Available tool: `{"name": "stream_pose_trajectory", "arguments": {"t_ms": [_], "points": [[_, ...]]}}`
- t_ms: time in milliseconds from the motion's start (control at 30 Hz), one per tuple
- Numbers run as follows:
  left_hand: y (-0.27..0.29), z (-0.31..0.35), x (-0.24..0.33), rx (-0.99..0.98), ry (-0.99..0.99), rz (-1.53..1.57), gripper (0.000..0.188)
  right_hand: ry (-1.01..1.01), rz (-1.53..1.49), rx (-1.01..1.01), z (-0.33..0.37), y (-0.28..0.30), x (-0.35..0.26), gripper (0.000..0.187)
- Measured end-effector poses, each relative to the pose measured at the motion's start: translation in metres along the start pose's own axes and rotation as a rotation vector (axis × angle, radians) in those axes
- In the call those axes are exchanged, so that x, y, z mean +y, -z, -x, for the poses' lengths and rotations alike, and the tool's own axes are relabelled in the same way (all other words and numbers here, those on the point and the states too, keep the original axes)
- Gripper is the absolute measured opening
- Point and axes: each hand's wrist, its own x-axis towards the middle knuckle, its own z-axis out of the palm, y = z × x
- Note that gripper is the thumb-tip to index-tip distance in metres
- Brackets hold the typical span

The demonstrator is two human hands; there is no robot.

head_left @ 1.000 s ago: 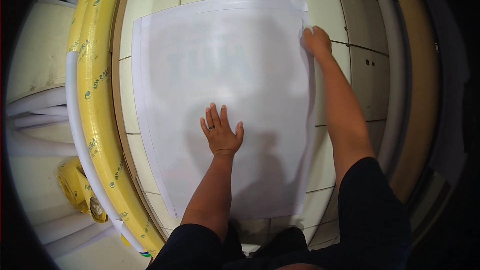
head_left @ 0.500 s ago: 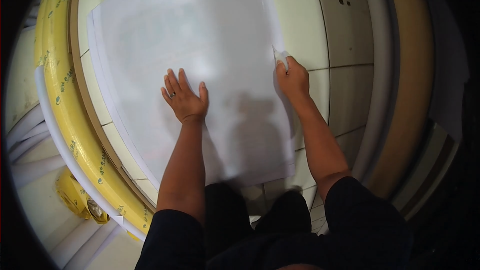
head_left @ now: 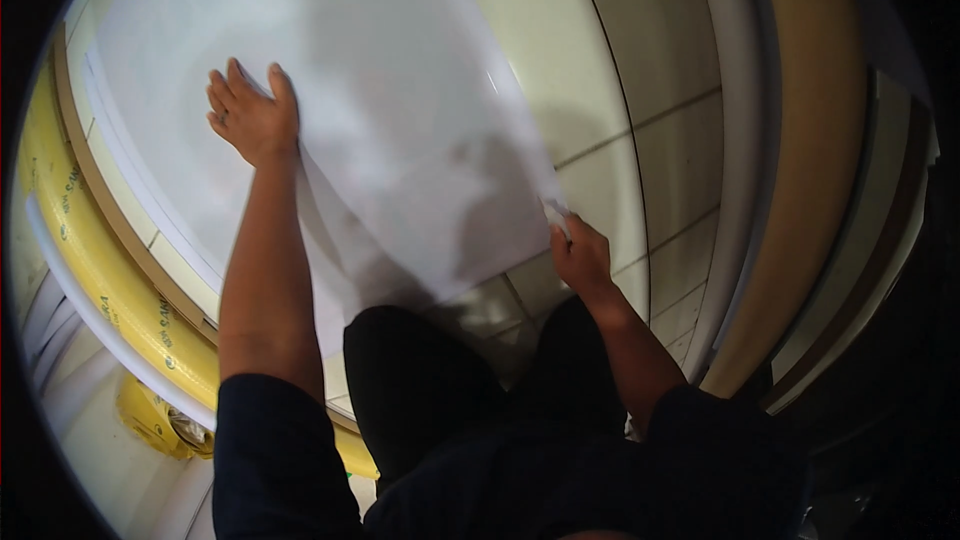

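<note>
White sheet (head_left: 390,130) under a spread left hand (head_left: 255,120), pointed tool (head_left: 554,208) held in the right hand (head_left: 585,252)

With the clock centred on the view, the left hand lies at 10 o'clock, palm down on the sheet. Its fingers are moderately spread, the thumb standing well apart from them, and nothing is gripped; 1 dark ring (head_left: 222,118) sits on a finger. At 3 o'clock the right hand is curled closed around the pale, slim tool, whose tip points toward 11 o'clock, right at the sheet's edge near its lower corner. Whether the tip touches the sheet cannot be told.

Counted: 2 hands, 1 tool held, and 1 broad white sheet on top; how many layers lie beneath it is unclear. On the far right, toward 2 o'clock, stand 1 pale grey roll (head_left: 745,140) and 1 brown roll (head_left: 815,140). Yellow-wrapped roll stock (head_left: 110,280) curves past 9 o'clock, with 1 white tube (head_left: 125,328) along it and 1 crumpled yellow package (head_left: 150,415) at 8 o'clock.

From the right fingertips, the sheet extends between 9 and 12 o'clock. It spreads around the left fingers on every side, and a soft ridge runs from beside that wrist toward 5 o'clock. Pale tiles (head_left: 560,60) flank the sheet at 1 o'clock.
</note>
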Motion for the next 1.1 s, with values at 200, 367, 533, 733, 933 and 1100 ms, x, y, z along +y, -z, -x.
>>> {"name": "stream_pose_trajectory", "arguments": {"t_ms": [200,367,533,733,933,1100], "points": [[-0.009,-0.009,-0.014,-0.025,-0.001,0.032,0.076,0.04,0.036,-0.026,0.033,-0.009,0.022,0.018],[0.019,0.032,-0.009,0.021,-0.411,0.377,0.056,0.008,0.03,0.002,0.065,-0.011,0.041,0.018],[0.099,0.264,0.104,-0.706,-0.566,0.825,0.019,0.035,0.035,0.096,0.056,-0.006,0.062,0.019],[0.123,0.344,0.117,-0.718,-1.08,0.415,0.042,-0.066,-0.13,0.008,0.069,-0.001,0.072,0.021],[0.101,0.354,0.122,-0.57,-1.182,0.347,0.052,-0.296,-0.463,0.51,0.023,-0.004,0.129,0.027],[0.1,0.355,0.129,-0.541,-1.198,0.352,0.05,-0.204,-0.145,0.684,0.005,-0.012,0.147,0.03]]}}
